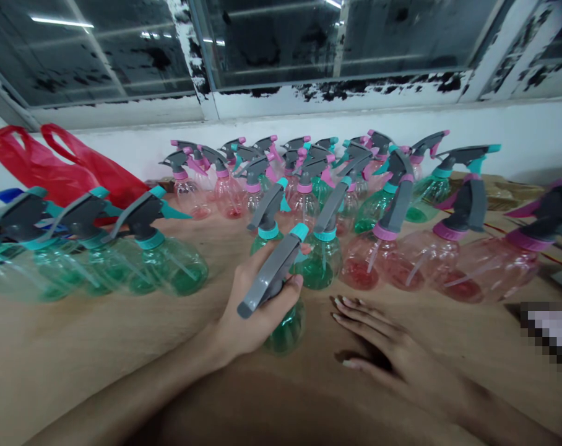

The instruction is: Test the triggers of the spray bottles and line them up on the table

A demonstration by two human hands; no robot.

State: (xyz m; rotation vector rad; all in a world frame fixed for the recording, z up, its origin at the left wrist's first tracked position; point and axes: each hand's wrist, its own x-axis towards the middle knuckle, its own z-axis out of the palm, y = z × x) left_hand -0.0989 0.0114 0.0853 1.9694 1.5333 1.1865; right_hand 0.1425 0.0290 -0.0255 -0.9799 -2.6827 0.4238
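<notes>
My left hand point(248, 303) is wrapped round the neck of a green spray bottle point(285, 328) with a grey and teal trigger head, near the middle of the table. The palm and fingers hide the bottle's collar. To the right, my right hand point(383, 341) rests on the tabletop with its fingers stretched out and nothing in them. Just beyond the hands stand another green spray bottle point(320, 266) and a pink spray bottle point(364, 260) with a pink collar.
Several green bottles point(174, 266) line the left side. More pink bottles point(485, 266) stand at the right, and a mixed group fills the back. A red plastic bag point(72, 167) lies at the back left of the wooden table point(207, 396), below windows.
</notes>
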